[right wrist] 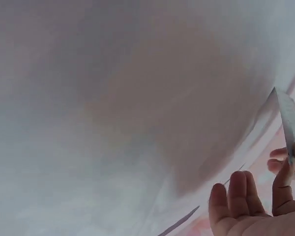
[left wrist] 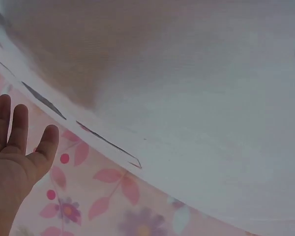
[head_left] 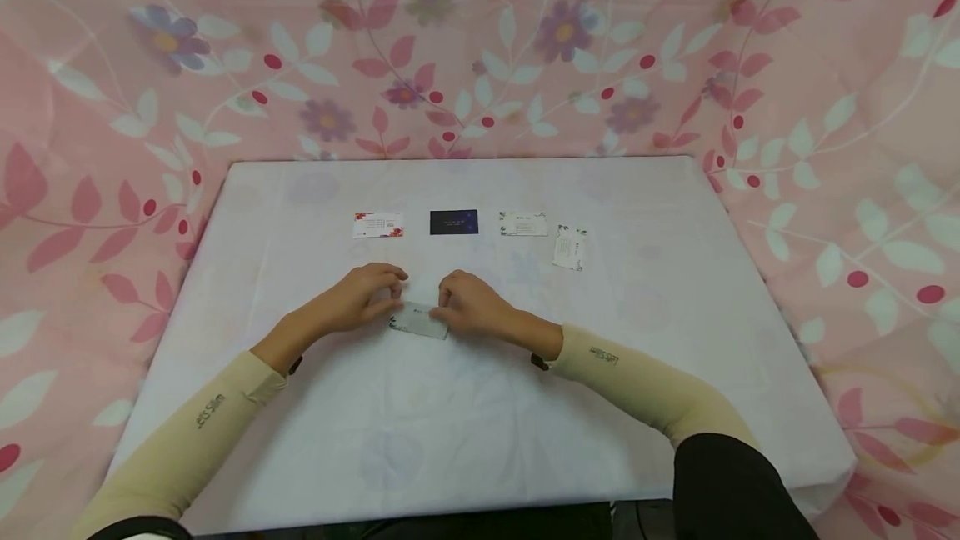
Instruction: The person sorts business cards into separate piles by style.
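Note:
A pale card with dark leafy corners and small print [head_left: 417, 320] is held between both hands in the head view, slightly tilted above the white cloth. My left hand [head_left: 366, 297] pinches its upper left corner with the thumb and a bent finger. At its right edge, my right hand [head_left: 472, 303] grips it with the thumb, the other fingers curled behind. The right wrist view shows the card [right wrist: 288, 120] raised edge-on above the right hand [right wrist: 255, 206]. In the left wrist view, several fingers of the left hand [left wrist: 19, 152] spread away from the cloth.
Beyond the hands lie a red-and-white card [head_left: 367, 226], a dark blue card [head_left: 453, 222] and a pale leafy card [head_left: 523, 224] in a row. To their right another leafy card [head_left: 570, 247] lies upright-wise. White cloth covers the table [head_left: 525, 432]; floral fabric [head_left: 480, 48] hangs around it.

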Demonstrator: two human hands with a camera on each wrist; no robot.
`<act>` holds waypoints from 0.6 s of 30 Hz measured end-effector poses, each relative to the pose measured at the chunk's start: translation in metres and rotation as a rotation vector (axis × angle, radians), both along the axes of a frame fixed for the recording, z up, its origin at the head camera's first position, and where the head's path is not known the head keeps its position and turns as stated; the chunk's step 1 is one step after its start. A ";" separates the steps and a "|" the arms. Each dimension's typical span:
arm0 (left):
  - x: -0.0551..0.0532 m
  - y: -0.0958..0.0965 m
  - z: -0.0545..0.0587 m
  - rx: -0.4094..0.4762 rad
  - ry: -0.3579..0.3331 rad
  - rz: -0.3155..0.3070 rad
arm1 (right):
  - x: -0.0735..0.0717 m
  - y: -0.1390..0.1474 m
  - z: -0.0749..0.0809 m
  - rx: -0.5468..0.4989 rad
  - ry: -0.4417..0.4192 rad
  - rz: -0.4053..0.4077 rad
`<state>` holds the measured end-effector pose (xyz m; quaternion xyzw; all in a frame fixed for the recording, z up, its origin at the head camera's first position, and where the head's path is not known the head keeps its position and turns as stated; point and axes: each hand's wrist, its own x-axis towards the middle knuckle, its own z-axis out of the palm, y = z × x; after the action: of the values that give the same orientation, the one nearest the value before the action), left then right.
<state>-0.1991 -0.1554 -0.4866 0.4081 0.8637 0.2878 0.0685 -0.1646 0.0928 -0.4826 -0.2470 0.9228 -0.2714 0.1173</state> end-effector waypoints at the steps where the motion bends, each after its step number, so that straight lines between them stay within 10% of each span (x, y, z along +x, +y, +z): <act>1: 0.000 0.002 0.003 0.011 -0.023 0.014 | 0.000 0.004 0.001 -0.017 0.025 0.006; 11: -0.009 0.024 0.025 0.076 -0.300 0.211 | -0.001 0.038 -0.006 -0.049 0.574 0.028; 18: -0.010 0.036 0.024 0.080 -0.321 0.211 | -0.002 0.052 -0.012 -0.012 0.690 0.051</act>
<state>-0.2089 -0.1198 -0.4624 0.2668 0.8675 0.3887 0.1585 -0.1671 0.1444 -0.4945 -0.3479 0.9001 -0.1742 -0.1961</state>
